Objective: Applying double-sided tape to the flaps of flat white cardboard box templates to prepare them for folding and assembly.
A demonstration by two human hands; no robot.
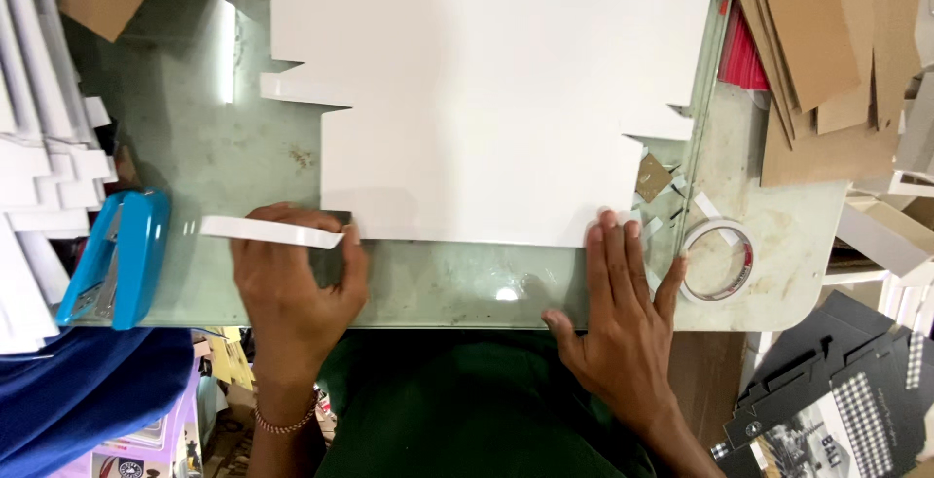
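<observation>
The white die-cut sheet (486, 99) lies flat on the glass table (195, 147). Your left hand (292, 288) pinches a white strip (270, 232) at the sheet's lower left corner, fingers clamped on it. Your right hand (623, 308) presses the sheet's lower right edge, fingers spread flat. A tape roll (718, 262) sits just right of the sheet, a blue stapler (117, 256) well left.

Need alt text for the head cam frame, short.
Seen from above, a left hand holds a white strip beside a large white die-cut card sheet on a glass table, while the right hand presses the sheet's near edge. A blue stapler and tape roll flank them.
</observation>
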